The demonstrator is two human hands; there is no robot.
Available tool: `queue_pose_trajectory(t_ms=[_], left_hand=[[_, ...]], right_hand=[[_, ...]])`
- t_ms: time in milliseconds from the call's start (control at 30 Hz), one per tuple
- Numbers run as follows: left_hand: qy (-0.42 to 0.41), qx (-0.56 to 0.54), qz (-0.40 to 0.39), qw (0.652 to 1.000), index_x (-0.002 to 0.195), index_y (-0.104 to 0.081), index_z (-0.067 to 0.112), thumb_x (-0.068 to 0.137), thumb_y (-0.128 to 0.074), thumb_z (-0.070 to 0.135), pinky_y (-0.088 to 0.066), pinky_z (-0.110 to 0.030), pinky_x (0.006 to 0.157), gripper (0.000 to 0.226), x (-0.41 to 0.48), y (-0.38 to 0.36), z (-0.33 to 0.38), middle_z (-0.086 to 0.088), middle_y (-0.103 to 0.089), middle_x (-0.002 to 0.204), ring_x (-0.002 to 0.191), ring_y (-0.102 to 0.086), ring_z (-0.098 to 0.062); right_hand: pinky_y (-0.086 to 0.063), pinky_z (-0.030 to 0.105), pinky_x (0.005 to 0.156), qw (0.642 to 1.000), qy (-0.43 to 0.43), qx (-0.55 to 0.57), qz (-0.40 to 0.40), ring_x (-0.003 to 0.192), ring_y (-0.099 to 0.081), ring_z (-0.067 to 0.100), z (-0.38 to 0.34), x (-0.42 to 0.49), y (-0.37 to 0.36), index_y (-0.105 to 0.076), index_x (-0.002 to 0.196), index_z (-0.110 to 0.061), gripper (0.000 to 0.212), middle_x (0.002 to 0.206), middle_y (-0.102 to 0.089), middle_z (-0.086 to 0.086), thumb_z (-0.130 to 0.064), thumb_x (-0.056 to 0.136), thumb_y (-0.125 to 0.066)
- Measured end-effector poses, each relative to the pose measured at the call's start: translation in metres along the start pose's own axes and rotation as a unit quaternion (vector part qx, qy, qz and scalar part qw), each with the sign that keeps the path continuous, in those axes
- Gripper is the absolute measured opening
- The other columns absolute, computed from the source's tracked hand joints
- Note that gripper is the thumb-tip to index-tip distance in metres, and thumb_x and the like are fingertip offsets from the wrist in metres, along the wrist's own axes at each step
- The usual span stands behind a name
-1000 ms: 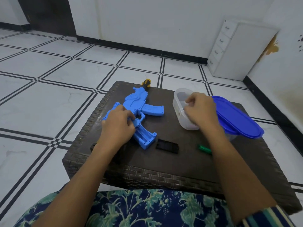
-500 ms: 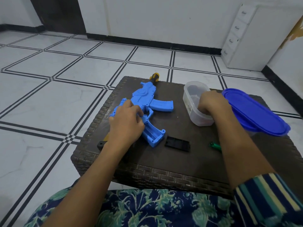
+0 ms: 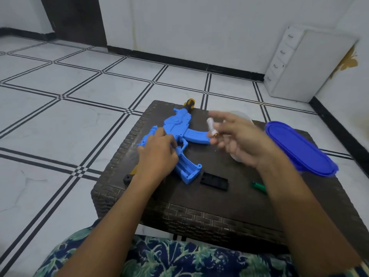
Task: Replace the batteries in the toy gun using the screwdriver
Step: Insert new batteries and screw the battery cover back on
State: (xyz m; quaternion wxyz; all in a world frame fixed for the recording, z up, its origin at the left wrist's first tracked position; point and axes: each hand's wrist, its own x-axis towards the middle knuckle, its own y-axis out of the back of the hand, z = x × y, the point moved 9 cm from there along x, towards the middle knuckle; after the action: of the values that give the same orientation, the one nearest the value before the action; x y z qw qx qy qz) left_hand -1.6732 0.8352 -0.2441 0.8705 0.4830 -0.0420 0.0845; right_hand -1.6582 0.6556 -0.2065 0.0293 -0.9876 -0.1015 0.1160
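Observation:
A blue toy gun (image 3: 179, 126) lies on the dark woven table (image 3: 199, 208), its grip's battery bay open toward me. My left hand (image 3: 157, 156) grips the gun at its rear. My right hand (image 3: 237, 138), blurred, hovers above the table and pinches a white battery (image 3: 211, 127) over the gun's magazine. The black battery cover (image 3: 214, 181) lies beside the grip. A green-handled screwdriver (image 3: 258, 185) shows partly behind my right forearm.
A clear plastic tub (image 3: 242, 116) is mostly hidden behind my right hand, next to its blue lid (image 3: 301, 148). A black and yellow piece (image 3: 129, 175) sits at the table's left edge. A white drawer unit (image 3: 299, 62) stands on the tiled floor by the wall.
My right hand has come up out of the clear tub holding a white battery and moved left toward the gun. My left hand stays on the gun.

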Motion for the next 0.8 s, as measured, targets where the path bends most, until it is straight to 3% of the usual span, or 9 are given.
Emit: queue_pose_trajectory(t_ms=[100, 233, 367, 467, 567, 667, 800], left_hand=[[-0.007, -0.004, -0.006, 1.000, 0.093, -0.063, 0.021, 0.088, -0.048, 0.016, -0.039, -0.052, 0.090, 0.017, -0.001, 0.001, 0.000, 0.007, -0.037, 0.093, 0.098, -0.047, -0.022], [-0.024, -0.014, -0.007, 1.000, 0.092, -0.065, 0.021, 0.088, -0.049, 0.015, -0.041, -0.051, 0.089, 0.017, -0.001, 0.001, -0.001, 0.007, -0.039, 0.091, 0.097, -0.048, -0.020], [-0.084, -0.140, 0.028, 0.986, 0.082, -0.070, 0.023, 0.079, -0.057, 0.016, -0.048, -0.040, 0.079, 0.015, -0.002, 0.005, 0.010, 0.012, -0.056, 0.083, 0.076, -0.052, -0.005], [-0.082, -0.273, -0.054, 0.957, 0.087, -0.075, 0.018, 0.082, -0.065, 0.015, -0.049, -0.022, 0.064, 0.012, -0.007, -0.004, 0.027, 0.006, -0.070, 0.077, 0.064, -0.059, -0.001], [-0.054, -0.383, -0.112, 0.915, 0.098, -0.075, 0.011, 0.086, -0.068, 0.015, -0.049, -0.015, 0.059, 0.015, -0.007, -0.015, 0.031, -0.005, -0.074, 0.079, 0.068, -0.067, -0.007], [-0.023, -0.428, -0.110, 0.897, 0.096, -0.074, 0.004, 0.086, -0.069, 0.015, -0.046, -0.016, 0.054, 0.016, -0.002, -0.020, 0.025, -0.011, -0.073, 0.076, 0.063, -0.065, -0.010], [0.010, -0.439, -0.141, 0.887, 0.098, -0.069, 0.000, 0.086, -0.069, 0.013, -0.050, -0.021, 0.055, 0.018, -0.003, -0.030, 0.022, -0.016, -0.071, 0.075, 0.060, -0.065, -0.016]], right_hand=[[-0.053, 0.019, 0.051, 0.999, -0.047, 0.009, -0.001, 0.060, -0.062, 0.017, 0.040, -0.008, -0.005, -0.060, 0.108, -0.003, 0.023, 0.084, -0.067, 0.018, 0.003, 0.086, -0.066], [-0.051, 0.018, 0.054, 0.994, -0.047, -0.093, 0.037, 0.062, -0.059, 0.013, 0.055, -0.018, 0.001, -0.070, 0.090, -0.005, 0.020, 0.078, -0.069, 0.010, 0.008, 0.076, -0.073], [-0.054, 0.021, 0.062, 0.995, 0.018, -0.095, 0.039, 0.071, -0.065, 0.014, 0.044, -0.016, -0.002, -0.074, 0.096, -0.008, 0.022, 0.084, -0.070, 0.011, 0.003, 0.077, -0.075], [-0.059, 0.028, 0.074, 0.995, 0.066, -0.060, 0.051, 0.087, -0.070, 0.021, 0.037, -0.012, -0.005, -0.072, 0.100, -0.011, 0.022, 0.094, -0.072, 0.016, 0.000, 0.082, -0.072], [-0.060, 0.030, 0.070, 0.987, 0.132, -0.049, 0.077, 0.080, -0.071, 0.021, 0.027, -0.010, -0.003, -0.068, 0.100, -0.009, 0.021, 0.081, -0.071, 0.011, 0.003, 0.083, -0.071], [-0.061, 0.033, 0.069, 0.978, 0.171, -0.091, 0.081, 0.076, -0.072, 0.020, 0.021, -0.009, -0.003, -0.069, 0.094, -0.007, 0.012, 0.083, -0.071, 0.013, 0.002, 0.086, -0.069], [-0.061, 0.027, 0.069, 0.982, 0.142, -0.117, 0.046, 0.077, -0.071, 0.014, 0.027, -0.007, -0.009, -0.068, 0.102, -0.004, 0.018, 0.092, -0.069, 0.017, 0.005, 0.087, -0.065]])
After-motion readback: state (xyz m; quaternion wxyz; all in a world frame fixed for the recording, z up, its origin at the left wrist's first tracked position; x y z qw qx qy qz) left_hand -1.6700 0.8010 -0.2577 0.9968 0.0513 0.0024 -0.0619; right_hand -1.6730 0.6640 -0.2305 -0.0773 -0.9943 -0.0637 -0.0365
